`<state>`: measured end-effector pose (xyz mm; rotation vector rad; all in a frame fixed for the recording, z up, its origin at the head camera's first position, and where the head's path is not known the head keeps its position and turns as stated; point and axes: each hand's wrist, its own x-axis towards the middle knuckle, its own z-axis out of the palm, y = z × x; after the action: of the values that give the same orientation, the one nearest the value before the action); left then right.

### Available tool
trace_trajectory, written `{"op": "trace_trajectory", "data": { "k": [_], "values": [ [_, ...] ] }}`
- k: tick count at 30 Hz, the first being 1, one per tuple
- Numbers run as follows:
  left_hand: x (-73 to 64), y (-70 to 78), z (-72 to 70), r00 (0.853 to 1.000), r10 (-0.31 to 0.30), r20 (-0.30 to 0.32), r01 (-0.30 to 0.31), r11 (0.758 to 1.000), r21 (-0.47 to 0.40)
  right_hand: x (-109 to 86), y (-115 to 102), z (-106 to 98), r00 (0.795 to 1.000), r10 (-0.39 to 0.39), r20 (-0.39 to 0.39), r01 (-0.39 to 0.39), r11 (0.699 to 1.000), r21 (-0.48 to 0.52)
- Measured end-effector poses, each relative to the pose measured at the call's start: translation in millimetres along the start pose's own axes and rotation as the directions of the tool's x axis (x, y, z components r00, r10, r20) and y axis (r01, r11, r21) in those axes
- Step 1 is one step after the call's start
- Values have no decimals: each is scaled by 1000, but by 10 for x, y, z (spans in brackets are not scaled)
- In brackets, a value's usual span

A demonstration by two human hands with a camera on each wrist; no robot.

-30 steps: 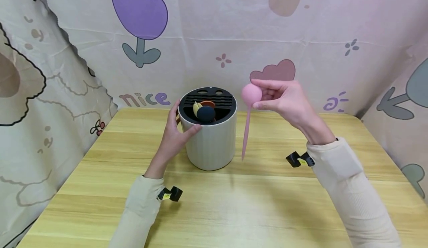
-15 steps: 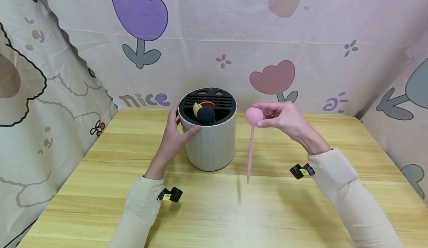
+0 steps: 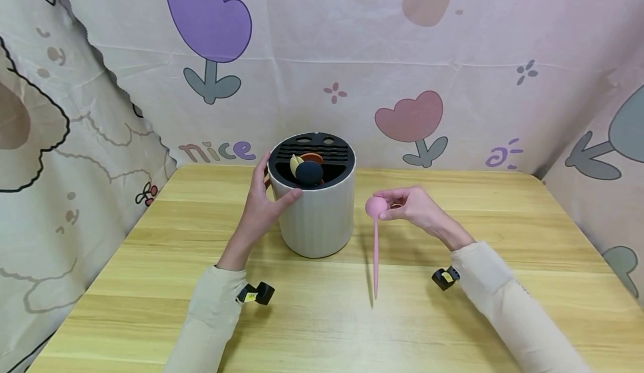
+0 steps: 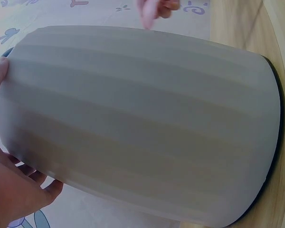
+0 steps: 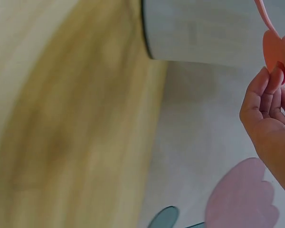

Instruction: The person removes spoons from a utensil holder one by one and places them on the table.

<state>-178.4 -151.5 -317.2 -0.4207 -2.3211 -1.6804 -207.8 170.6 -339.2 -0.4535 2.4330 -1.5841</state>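
Overall, cloth (image 3: 312,37): pale and printed, hanging behind the back edge and along both sides, a purple flower (image 3: 208,20) at upper left.
Table (image 3: 312,322): light wood grain, its back edge meeting the cloth.
Sleeves (image 3: 206,317): cream, one along each forearm.
Container (image 3: 317,222): white, ribbed, upright, toward the table's back edge and left of that edge's middle.
Left hand (image 3: 256,205): grasping the container near its rim, thumb on the front, fingers round the left side.
Right hand (image 3: 422,213): pinching the pink utensil (image 3: 376,207) by its round head between thumb and fingers.
Black top (image 3: 316,138): set in the container, with two holes at the back, slots across the middle, an opening in front.
Pink utensil: just right of the container, head up, thin handle pointing down; whether its tip touches the table I cannot tell.
Wrist devices (image 3: 256,293): small and black, one at each cuff.
Dark round head (image 3: 309,173): standing in the front opening.
Orange piece (image 3: 313,156): just behind it.
Yellowish piece (image 3: 294,165): at its left.
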Motion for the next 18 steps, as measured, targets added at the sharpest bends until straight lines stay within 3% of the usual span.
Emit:
{"op": "trace_trajectory", "data": {
  "k": [10,18],
  "values": [
    [1,11,0,1000,4,-1,-4,1000,-1,71,240,75,999,30,33,-27,995,-97],
    [-4,15,1,1000,-1,-2,1,1000,-2,89,358,90,998,42,56,-38,997,-68]
  ]
}}
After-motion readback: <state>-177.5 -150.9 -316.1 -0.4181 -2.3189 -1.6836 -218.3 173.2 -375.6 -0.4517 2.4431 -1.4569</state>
